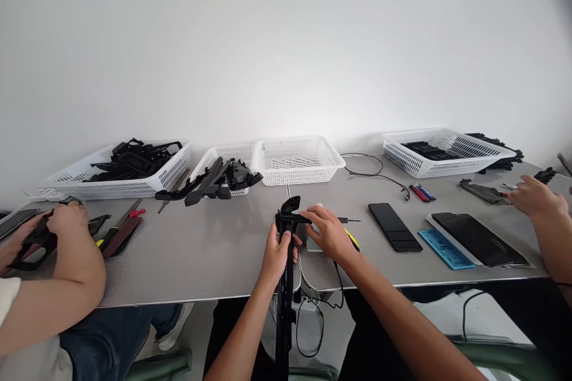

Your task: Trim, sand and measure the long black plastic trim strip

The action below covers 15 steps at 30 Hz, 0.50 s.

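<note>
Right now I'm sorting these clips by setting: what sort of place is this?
Most likely a small assembly or workshop bench. White mesh baskets along the wall hold black plastic parts, the person's left hand and right hand work a long black part, and co-workers' hands handle similar pieces on the metal table.

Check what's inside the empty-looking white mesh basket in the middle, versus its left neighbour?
The middle white mesh plastic basket shows only bare mesh floor; its near wall hides the front strip. The smaller white basket beside it holds long black plastic parts spilling over its rim onto the grey table.
</note>
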Available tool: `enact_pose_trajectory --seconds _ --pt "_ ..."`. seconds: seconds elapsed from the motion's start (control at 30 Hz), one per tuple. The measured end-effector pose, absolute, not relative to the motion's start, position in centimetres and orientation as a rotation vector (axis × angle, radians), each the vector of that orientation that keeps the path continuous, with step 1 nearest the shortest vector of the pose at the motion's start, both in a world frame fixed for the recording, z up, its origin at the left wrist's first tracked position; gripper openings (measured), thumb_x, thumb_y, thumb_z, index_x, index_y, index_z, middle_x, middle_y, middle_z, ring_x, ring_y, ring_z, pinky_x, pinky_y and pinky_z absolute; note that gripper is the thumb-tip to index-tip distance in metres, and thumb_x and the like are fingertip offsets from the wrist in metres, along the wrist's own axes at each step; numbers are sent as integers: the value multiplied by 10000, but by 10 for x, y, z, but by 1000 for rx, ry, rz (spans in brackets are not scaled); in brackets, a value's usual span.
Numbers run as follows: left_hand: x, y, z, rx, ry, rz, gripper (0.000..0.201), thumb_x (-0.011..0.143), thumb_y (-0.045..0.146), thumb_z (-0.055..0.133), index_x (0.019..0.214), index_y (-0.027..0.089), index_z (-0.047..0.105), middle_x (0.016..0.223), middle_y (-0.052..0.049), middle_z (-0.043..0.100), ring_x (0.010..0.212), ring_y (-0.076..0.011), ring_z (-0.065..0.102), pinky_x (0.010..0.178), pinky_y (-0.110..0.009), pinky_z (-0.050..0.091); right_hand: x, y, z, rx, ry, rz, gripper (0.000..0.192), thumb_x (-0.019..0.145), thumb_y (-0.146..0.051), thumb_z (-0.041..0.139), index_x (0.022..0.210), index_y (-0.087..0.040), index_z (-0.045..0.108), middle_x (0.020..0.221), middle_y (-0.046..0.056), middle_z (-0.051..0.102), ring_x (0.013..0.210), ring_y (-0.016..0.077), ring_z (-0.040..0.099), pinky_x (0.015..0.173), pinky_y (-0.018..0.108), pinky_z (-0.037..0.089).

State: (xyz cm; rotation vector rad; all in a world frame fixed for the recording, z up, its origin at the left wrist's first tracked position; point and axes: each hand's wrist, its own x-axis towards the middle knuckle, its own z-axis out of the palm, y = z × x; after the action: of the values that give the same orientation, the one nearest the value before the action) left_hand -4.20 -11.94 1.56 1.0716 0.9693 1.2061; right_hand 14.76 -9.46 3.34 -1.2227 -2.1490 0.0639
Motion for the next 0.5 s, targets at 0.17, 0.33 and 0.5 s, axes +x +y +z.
enact_pose_trajectory --seconds 0.17,0.33,0.5 --pt "-43 -120 16 1077 973 1202 454 928 615 709 1049 238 488 794 18 734 461 -101 568 432 -239 473 150 -93 31 -1195 -2139 22 385 1031 -122 598 1376 -246 715 1282 122 729 1039 297 708 926 457 584" --pt "-43 -120 16 1074 976 1202 431 939 601 700 1042 241 486 785 22 727 463 -102 567 433 -237 467 150 -94 32 -1182 -2131 -2 379 1036 -126 617 1375 -267 713 1230 110 714 989 281 712 896 437 594" --pt "-43 -121 15 1076 972 1204 410 947 585 693 1032 243 483 790 23 727 466 -100 573 434 -232 462 152 -92 30 -1165 -2139 2 345 1056 -148 625 1374 -257 708 1216 111 709 1008 282 719 890 434 594"
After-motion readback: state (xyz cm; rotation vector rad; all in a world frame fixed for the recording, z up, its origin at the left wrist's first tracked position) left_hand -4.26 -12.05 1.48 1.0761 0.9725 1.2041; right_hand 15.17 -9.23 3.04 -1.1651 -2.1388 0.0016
